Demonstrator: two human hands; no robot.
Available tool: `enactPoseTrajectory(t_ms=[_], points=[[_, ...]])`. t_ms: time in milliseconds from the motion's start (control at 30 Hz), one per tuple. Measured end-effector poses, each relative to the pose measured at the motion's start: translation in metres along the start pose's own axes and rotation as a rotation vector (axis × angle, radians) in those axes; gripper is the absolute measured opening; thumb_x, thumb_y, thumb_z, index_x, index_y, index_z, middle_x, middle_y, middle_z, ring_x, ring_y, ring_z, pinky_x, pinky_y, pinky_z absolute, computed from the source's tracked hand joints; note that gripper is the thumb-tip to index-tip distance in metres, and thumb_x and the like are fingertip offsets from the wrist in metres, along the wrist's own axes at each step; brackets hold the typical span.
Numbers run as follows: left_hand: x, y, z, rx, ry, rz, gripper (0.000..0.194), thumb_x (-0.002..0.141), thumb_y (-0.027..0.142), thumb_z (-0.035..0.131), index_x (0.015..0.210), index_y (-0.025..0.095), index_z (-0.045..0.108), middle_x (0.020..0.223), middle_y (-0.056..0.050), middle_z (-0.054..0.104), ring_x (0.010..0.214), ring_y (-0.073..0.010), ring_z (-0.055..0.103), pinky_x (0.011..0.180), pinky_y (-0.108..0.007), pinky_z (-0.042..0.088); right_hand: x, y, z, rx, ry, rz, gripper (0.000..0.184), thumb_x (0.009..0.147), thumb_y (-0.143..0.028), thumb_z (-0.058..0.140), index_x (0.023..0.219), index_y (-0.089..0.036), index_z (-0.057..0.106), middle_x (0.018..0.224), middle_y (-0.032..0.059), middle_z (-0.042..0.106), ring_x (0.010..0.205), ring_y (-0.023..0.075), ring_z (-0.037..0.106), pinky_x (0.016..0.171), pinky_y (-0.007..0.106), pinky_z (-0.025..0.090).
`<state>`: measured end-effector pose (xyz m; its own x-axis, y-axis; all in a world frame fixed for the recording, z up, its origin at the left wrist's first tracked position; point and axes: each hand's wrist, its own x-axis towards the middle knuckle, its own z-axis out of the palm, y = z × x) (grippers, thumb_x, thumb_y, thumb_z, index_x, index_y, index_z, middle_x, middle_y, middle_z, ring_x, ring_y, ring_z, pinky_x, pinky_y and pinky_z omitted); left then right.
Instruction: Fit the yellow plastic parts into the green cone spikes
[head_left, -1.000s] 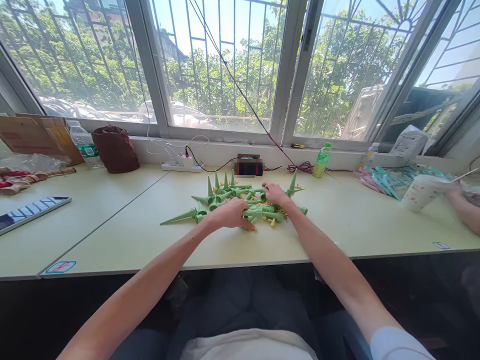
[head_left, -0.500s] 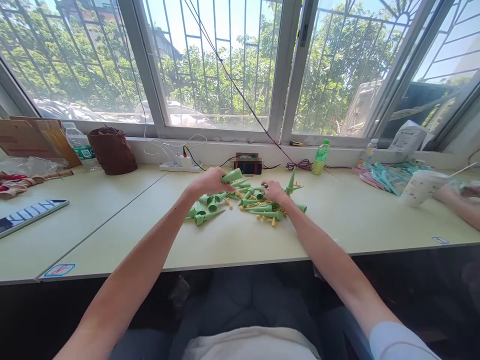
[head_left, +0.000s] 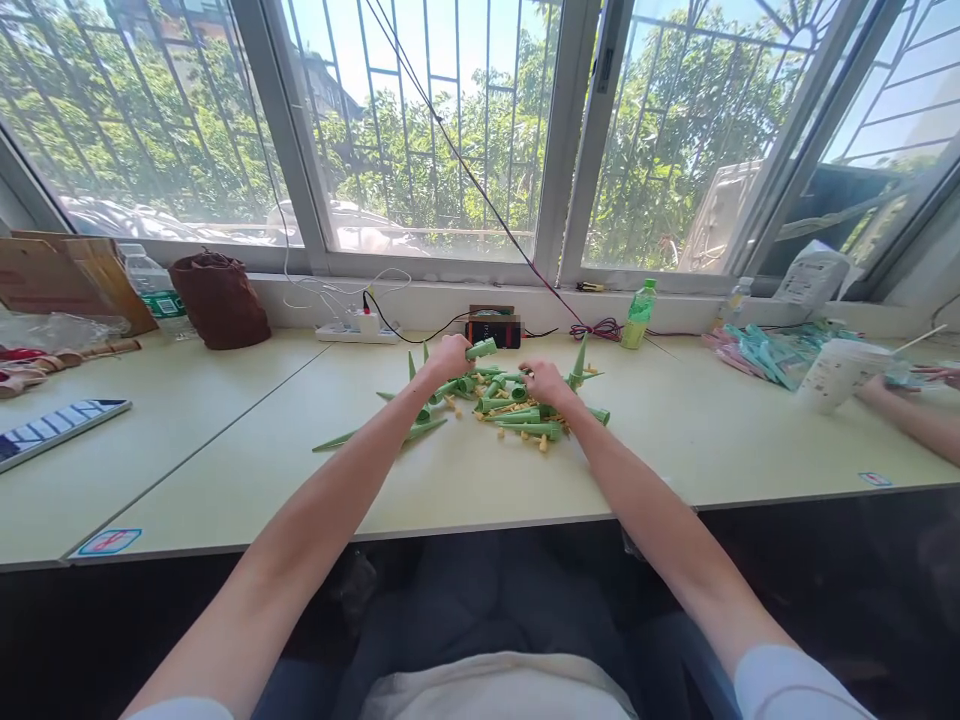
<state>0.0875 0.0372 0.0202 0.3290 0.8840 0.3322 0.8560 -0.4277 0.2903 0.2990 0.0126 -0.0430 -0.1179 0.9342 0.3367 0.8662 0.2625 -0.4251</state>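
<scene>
My left hand point(head_left: 448, 358) is closed around a green plastic cone-shaped spike point(head_left: 482, 349), whose wide end sticks out to the right above the pile. My right hand point(head_left: 546, 383) is at the right side of the pile with its fingers curled together; whatever is in them is too small or hidden to name. Below and between the hands lie several more green spikes point(head_left: 534, 428), some on their sides. One spike point(head_left: 579, 362) stands point up just right of my right hand. Small yellow peg-like pieces point(head_left: 543, 444) are scattered among them.
A dark device point(head_left: 495, 330) and a power strip point(head_left: 358, 333) stand along the back. A green bottle point(head_left: 639, 315) is behind on the right. Further right are a white cup point(head_left: 844, 375) and another person's hand point(head_left: 889, 392). A phone point(head_left: 60, 430) lies left, near a brown bag point(head_left: 220, 302).
My left hand moved from the front of the pile to its back left, then slightly right, carrying a green spike. My right hand stayed almost in place.
</scene>
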Motion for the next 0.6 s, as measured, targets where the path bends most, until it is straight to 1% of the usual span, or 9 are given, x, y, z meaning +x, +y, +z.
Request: enactPoseTrajectory(t_ms=[67,167,200,267,333,400,467,533,600], points=[[-0.008,0.003,-0.005,-0.013,0.023,0.025,0.009,0.065,0.022,0.061,0.058,0.017,0.062,0.057,-0.002,0.05,0.067,-0.018,0.05,0.062,-0.027,0.037,-0.001,-0.001,0.0,-0.001,0.002,-0.001,0.03,0.088,-0.015,0.055,0.115,-0.015,0.067,0.116,0.0151,0.069,0.11,0.0233,0.062,0.098,0.033,0.044],[-0.026,0.012,-0.007,-0.066,0.075,0.057,0.02,0.074,0.031,0.058,0.06,0.017,0.059,0.055,0.001,0.045,0.061,-0.014,0.043,0.059,-0.026,0.032,-0.006,-0.005,-0.003,0.043,0.095,-0.049,0.03,0.089,-0.019,0.053,0.115,-0.013,0.066,0.115,0.0144,0.069,0.108,0.0221,0.062,0.098,0.033,0.044],[-0.032,0.016,-0.004,-0.104,0.093,0.076,0.023,0.077,0.033,0.057,0.061,0.017,0.057,0.055,0.001,0.044,0.06,-0.013,0.041,0.058,-0.025,0.031,-0.009,-0.008,-0.005,0.084,0.141,-0.079,0.029,0.089,-0.02,0.052,0.114,-0.014,0.066,0.112,0.0131,0.069,0.105,0.021,0.063,0.096,0.032,0.045],[-0.046,0.021,0.004,-0.163,0.083,0.135,0.025,0.08,0.035,0.057,0.063,0.017,0.055,0.056,0.002,0.044,0.059,-0.0118,0.04,0.057,-0.024,0.03,-0.014,-0.014,-0.009,0.197,0.201,-0.147,0.027,0.089,-0.023,0.05,0.108,-0.015,0.067,0.103,0.0099,0.071,0.094,0.0181,0.065,0.087,0.029,0.048],[-0.057,0.023,0.015,-0.198,0.095,0.149,0.026,0.08,0.037,0.059,0.065,0.017,0.054,0.059,0.002,0.048,0.06,-0.0118,0.041,0.057,-0.023,0.03,-0.019,-0.02,-0.012,0.292,0.21,-0.217,0.026,0.09,-0.027,0.047,0.1,-0.015,0.068,0.093,0.0072,0.072,0.084,0.0157,0.065,0.077,0.026,0.049],[-0.065,0.023,0.024,-0.204,0.077,0.17,0.027,0.081,0.039,0.06,0.067,0.017,0.054,0.062,0.001,0.051,0.061,-0.0122,0.043,0.058,-0.023,0.03,-0.023,-0.025,-0.015,0.309,0.204,-0.265,0.025,0.089,-0.028,0.048,0.091,-0.015,0.069,0.079,0.0046,0.07,0.072,0.014,0.062,0.071,0.024,0.047],[-0.07,0.022,0.028,-0.201,0.064,0.182,0.028,0.084,0.04,0.058,0.069,0.017,0.053,0.064,0.0,0.052,0.062,-0.0128,0.044,0.058,-0.023,0.031,-0.027,-0.026,-0.019,0.288,0.145,-0.301,0.023,0.086,-0.027,0.051,0.081,-0.015,0.069,0.068,0.0024,0.066,0.063,0.0124,0.057,0.066,0.024,0.044],[-0.072,0.022,0.029,-0.208,0.08,0.17,0.028,0.089,0.04,0.052,0.071,0.018,0.053,0.066,-0.001,0.054,0.062,-0.0132,0.045,0.059,-0.024,0.031,-0.029,-0.026,-0.024,0.296,0.001,-0.328,0.02,0.081,-0.029,0.057,0.074,-0.014,0.068,0.063,0.0011,0.063,0.059,0.0112,0.053,0.061,0.023,0.041],[-0.072,0.021,0.028,-0.229,0.122,0.135,0.027,0.092,0.038,0.047,0.075,0.018,0.053,0.067,-0.001,0.055,0.062,-0.0135,0.046,0.059,-0.024,0.032,-0.032,-0.026,-0.029,0.332,-0.143,-0.349,0.021,0.077,-0.034,0.064,0.074,-0.013,0.069,0.061,0.0005,0.062,0.058,0.0109,0.051,0.058,0.023,0.039]])
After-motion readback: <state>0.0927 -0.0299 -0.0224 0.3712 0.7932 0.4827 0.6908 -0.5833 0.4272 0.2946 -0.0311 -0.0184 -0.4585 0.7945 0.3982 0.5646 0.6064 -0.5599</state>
